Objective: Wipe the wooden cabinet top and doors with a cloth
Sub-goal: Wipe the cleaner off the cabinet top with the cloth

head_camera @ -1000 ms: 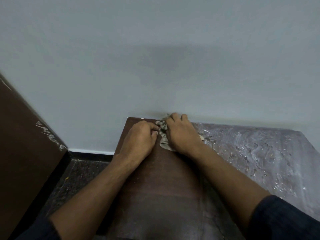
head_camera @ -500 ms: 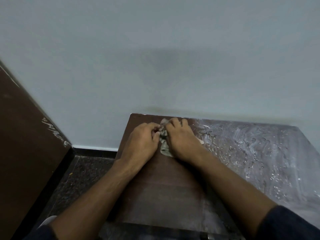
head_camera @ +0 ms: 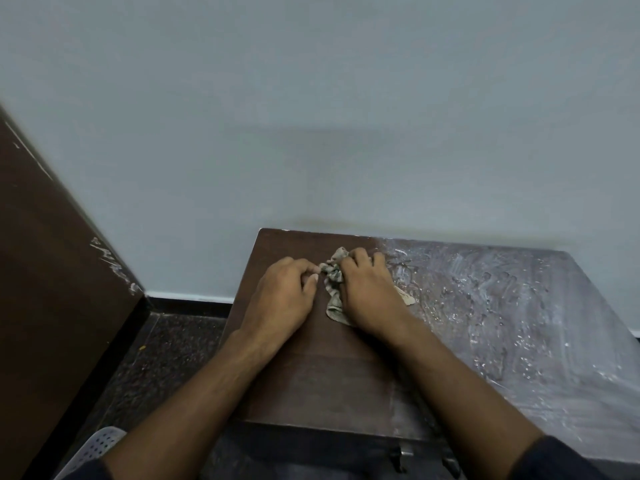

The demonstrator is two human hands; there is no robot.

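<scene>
A brown wooden cabinet top (head_camera: 322, 382) stands against the pale wall. Its left part is dark and bare; its right part (head_camera: 502, 306) is smeared with white streaks and droplets. A crumpled grey-beige cloth (head_camera: 334, 275) lies bunched on the top near the back edge. My left hand (head_camera: 284, 296) pinches the cloth's left end between thumb and fingers. My right hand (head_camera: 367, 292) lies over the cloth with fingers curled into it, hiding most of it. A corner of the cloth (head_camera: 407, 297) sticks out to the right of that hand.
A dark brown wooden panel (head_camera: 52, 289) with white scuffs on its edge stands at the left. Dark speckled floor (head_camera: 166, 351) lies between it and the cabinet. A white perforated plastic object (head_camera: 93, 448) shows at the bottom left. The cabinet's front edge carries metal hardware (head_camera: 401, 455).
Both hands with the cloth have drawn a little back from the wall toward me. The view has tilted down, showing more of the cabinet's front edge.
</scene>
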